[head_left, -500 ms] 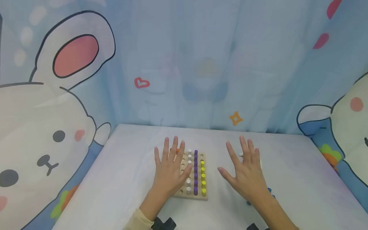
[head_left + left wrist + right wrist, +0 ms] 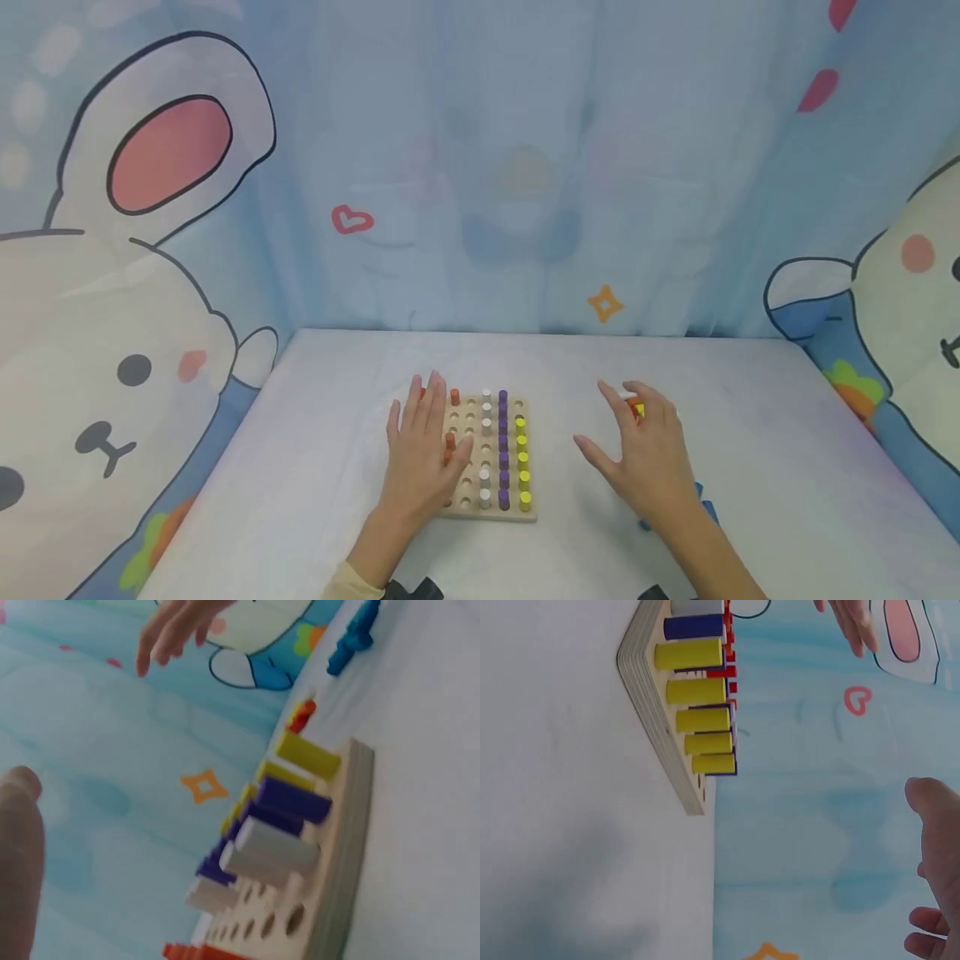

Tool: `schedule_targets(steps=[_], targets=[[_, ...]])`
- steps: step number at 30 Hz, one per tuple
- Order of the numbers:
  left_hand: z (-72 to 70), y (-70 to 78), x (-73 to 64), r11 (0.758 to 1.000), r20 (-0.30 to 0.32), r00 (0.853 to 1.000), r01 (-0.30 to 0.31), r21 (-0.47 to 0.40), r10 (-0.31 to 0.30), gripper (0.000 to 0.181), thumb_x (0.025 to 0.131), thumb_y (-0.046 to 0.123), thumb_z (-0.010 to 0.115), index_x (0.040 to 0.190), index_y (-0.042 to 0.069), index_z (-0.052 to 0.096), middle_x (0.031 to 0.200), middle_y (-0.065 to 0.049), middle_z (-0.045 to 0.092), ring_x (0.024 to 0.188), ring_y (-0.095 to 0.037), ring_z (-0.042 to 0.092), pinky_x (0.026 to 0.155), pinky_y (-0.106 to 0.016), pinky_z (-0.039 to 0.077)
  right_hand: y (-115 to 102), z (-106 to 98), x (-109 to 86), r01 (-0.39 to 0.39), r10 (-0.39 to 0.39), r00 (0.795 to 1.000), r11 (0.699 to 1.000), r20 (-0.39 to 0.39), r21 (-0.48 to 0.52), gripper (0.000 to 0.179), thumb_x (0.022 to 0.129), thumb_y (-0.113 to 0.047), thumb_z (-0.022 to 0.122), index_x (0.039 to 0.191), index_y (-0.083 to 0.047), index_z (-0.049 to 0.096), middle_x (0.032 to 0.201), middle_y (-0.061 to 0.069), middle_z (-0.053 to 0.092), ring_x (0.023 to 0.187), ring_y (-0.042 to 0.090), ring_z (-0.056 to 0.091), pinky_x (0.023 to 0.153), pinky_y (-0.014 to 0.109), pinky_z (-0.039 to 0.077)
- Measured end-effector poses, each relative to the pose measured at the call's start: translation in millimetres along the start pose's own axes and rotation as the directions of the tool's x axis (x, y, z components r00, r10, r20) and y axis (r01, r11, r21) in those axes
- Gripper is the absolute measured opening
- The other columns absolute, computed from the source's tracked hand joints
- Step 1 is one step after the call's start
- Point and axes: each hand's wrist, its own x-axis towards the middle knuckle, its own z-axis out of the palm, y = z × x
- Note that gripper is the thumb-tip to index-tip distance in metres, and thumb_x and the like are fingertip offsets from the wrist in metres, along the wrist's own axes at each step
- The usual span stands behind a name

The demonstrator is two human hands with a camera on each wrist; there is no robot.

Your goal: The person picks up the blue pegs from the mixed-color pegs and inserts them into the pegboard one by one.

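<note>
A wooden pegboard (image 2: 513, 516) lies on the table with upright pegs in rows. Yellow pegs (image 2: 523, 458) fill most of its rightmost row, beside purple pegs (image 2: 503, 442) and white pegs (image 2: 486, 427). A few orange-red pegs (image 2: 454, 397) stand farther left. Over the board's left side hovers my left hand (image 2: 420, 467), fingers straight and close together, holding nothing and hiding part of the holes. My right hand (image 2: 648, 454) is to the right of the board, its fingers loosely bent and thumb apart, with nothing in its grasp.
Behind the right fingers, small orange and yellow pieces (image 2: 636, 408) peek out on the table. Several blue pieces (image 2: 708, 510) lie beside the right forearm, partly covered. A printed curtain (image 2: 465, 167) hangs along the table's back edge.
My left fingers have drawn together and shifted left, baring orange-red pegs. The right fingers have gone from spread to bent, and orange and yellow pieces now show behind them. The head view has turned slightly.
</note>
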Motion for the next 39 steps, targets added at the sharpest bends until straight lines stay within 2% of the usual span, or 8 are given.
schedule_targets(steps=[5, 9, 15, 20, 23, 27, 34, 39], targets=[[4.4, -20.4, -9.4, 0.989, -0.099, 0.995, 0.013, -0.15, -0.028, 0.077, 0.087, 0.032, 0.054, 0.152, 0.01, 0.019, 0.157, -0.005, 0.026, 0.146, -0.026, 0.02, 0.114, -0.056, 0.019, 18, 0, 0.1, 0.021, -0.017, 0.994, 0.999, -0.109, 0.036, 0.072, 0.072, -0.032, 0.08, 0.132, -0.006, 0.05, 0.122, 0.02, 0.046, 0.11, 0.038, 0.042, 0.087, 0.052, 0.044], [5.7, -38.6, -18.4, 0.97, -0.085, 0.993, 0.054, -0.235, -0.076, 0.08, 0.086, 0.031, 0.056, 0.153, 0.014, 0.017, 0.158, -0.005, 0.024, 0.145, -0.028, 0.023, 0.111, -0.061, 0.023, 36, -2, 0.9, -0.009, 0.015, 0.989, 0.999, -0.149, 0.044, 0.067, 0.072, -0.027, 0.082, 0.128, -0.002, 0.054, 0.115, 0.023, 0.049, 0.103, 0.038, 0.044, 0.081, 0.052, 0.049], [11.5, -71.3, -33.9, 0.924, 0.043, 0.989, 0.144, -0.354, -0.138, 0.085, 0.084, 0.03, 0.061, 0.154, 0.022, 0.013, 0.159, -0.006, 0.022, 0.143, -0.03, 0.025, 0.109, -0.065, 0.026, 64, -8, 2.2, -0.21, 0.21, 0.977, 0.977, -0.019, 0.031, 0.063, 0.082, -0.023, 0.074, 0.134, -0.001, 0.047, 0.119, 0.028, 0.046, 0.108, 0.044, 0.043, 0.084, 0.06, 0.049], [10.4, -89.5, -42.0, 0.872, 0.19, 0.966, 0.243, -0.425, -0.176, 0.095, 0.081, 0.039, 0.065, 0.154, 0.024, 0.007, 0.161, 0.0, 0.013, 0.146, -0.033, 0.018, 0.109, -0.067, 0.022, 83, -8, 1.8, -0.291, 0.288, 0.955, 0.956, 0.071, 0.031, 0.059, 0.087, -0.025, 0.068, 0.135, 0.001, 0.045, 0.119, 0.029, 0.045, 0.105, 0.044, 0.046, 0.085, 0.059, 0.049], [8.8, -96.0, -45.9, 0.859, 0.262, 0.95, 0.275, -0.432, -0.172, 0.104, 0.077, 0.053, 0.067, 0.154, 0.027, 0.002, 0.162, 0.0, 0.007, 0.147, -0.035, 0.012, 0.11, -0.067, 0.019, 91, -5, 1.5, -0.317, 0.312, 0.94, 0.948, 0.136, 0.015, 0.058, 0.088, -0.026, 0.067, 0.135, 0.001, 0.045, 0.117, 0.028, 0.046, 0.1, 0.042, 0.048, 0.084, 0.057, 0.05], [8.0, -99.6, -49.8, 0.856, 0.334, 0.93, 0.296, -0.424, -0.156, 0.115, 0.071, 0.065, 0.067, 0.154, 0.027, -0.002, 0.162, -0.002, 0.003, 0.147, -0.036, 0.01, 0.111, -0.065, 0.018, 101, -6, 0.3, -0.336, 0.328, 0.916, 0.942, 0.232, -0.006, 0.055, 0.089, -0.027, 0.065, 0.132, 0.002, 0.047, 0.115, 0.029, 0.047, 0.099, 0.043, 0.049, 0.083, 0.057, 0.05], [9.1, -94.9, -52.3, 0.884, 0.456, 0.87, 0.351, -0.308, -0.187, 0.124, 0.065, 0.053, 0.077, 0.154, 0.022, -0.003, 0.162, 0.0, 0.002, 0.148, -0.032, 0.009, 0.114, -0.06, 0.02, 116, -11, -3.1, -0.333, 0.324, 0.868, 0.942, 0.377, -0.045, 0.051, 0.088, -0.027, 0.066, 0.126, 0.004, 0.052, 0.111, 0.03, 0.054, 0.094, 0.041, 0.055, 0.077, 0.053, 0.053], [9.8, -93.4, -51.0, 0.925, 0.449, 0.885, 0.265, -0.272, -0.122, 0.13, 0.061, 0.058, 0.077, 0.154, 0.015, -0.002, 0.162, -0.004, 0.004, 0.148, -0.028, 0.008, 0.121, -0.04, 0.007, 124, -11, -4.1, -0.326, 0.314, 0.841, 0.944, 0.442, -0.05, 0.048, 0.087, -0.026, 0.066, 0.123, 0.004, 0.055, 0.106, 0.027, 0.057, 0.091, 0.037, 0.056, 0.074, 0.049, 0.055]])
